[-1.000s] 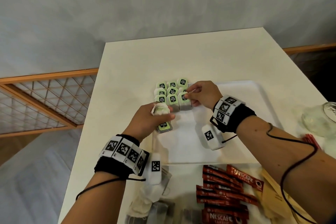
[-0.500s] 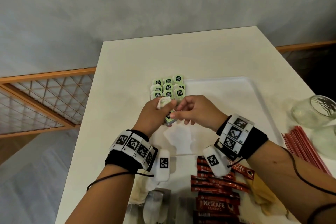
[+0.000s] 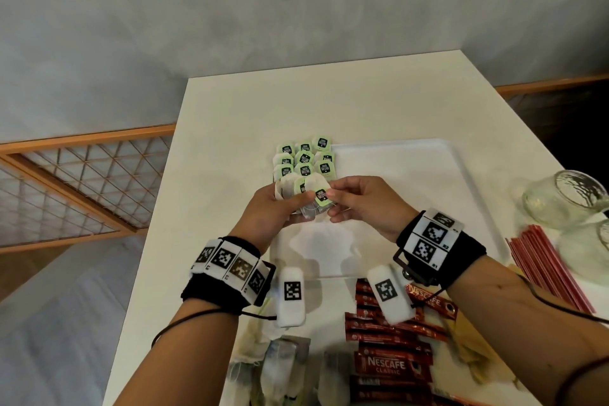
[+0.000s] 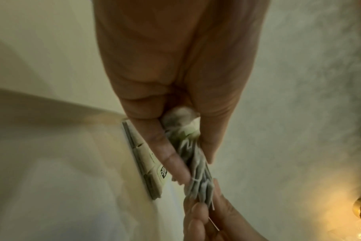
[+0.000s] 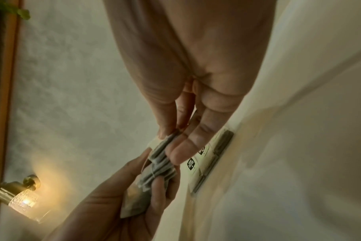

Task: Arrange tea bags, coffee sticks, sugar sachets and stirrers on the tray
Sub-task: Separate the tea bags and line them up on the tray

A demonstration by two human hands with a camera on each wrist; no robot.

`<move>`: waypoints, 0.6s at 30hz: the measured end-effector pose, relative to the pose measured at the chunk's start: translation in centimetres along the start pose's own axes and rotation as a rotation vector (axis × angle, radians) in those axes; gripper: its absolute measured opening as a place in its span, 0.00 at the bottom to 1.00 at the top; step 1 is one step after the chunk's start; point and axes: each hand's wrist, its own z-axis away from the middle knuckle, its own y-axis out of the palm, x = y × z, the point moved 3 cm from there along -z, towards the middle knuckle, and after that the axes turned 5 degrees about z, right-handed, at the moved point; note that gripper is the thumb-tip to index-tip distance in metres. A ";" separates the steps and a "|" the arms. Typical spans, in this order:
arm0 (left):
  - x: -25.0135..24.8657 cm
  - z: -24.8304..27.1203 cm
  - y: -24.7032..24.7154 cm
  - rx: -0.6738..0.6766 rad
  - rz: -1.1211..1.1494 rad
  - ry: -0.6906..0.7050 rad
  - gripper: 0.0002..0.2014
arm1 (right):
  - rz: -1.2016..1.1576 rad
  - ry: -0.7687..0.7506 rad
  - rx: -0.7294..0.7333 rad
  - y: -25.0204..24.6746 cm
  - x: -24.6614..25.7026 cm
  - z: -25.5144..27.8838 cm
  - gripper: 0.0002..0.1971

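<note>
Home or guest-room setting, plain white rectangular table [image 3: 230,128] against grey mottled plaster wall [image 3: 230,26], brass wall lamp with glowing textured glass shade [image 5: 23,203], orange wooden lattice railing [image 3: 75,181] beside.

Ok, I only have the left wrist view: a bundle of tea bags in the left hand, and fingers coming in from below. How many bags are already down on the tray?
Observer: The head view shows at least nine laid tea bags with green tags, in rows of three, at the far left corner of the tray.
Operator: What are those incoming fingers taking?
Observer: The right hand pinches one green tag at the top of the bundle of tea bags that the left hand holds.
Operator: And the coffee?
Observer: The red coffee sticks lie on the table, on the near side of the tray, none on it.
</note>
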 end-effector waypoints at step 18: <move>-2.0 -0.2 -3.0 -0.178 -0.081 0.119 0.08 | 0.271 -0.041 -0.192 -4.1 2.4 -2.1 0.04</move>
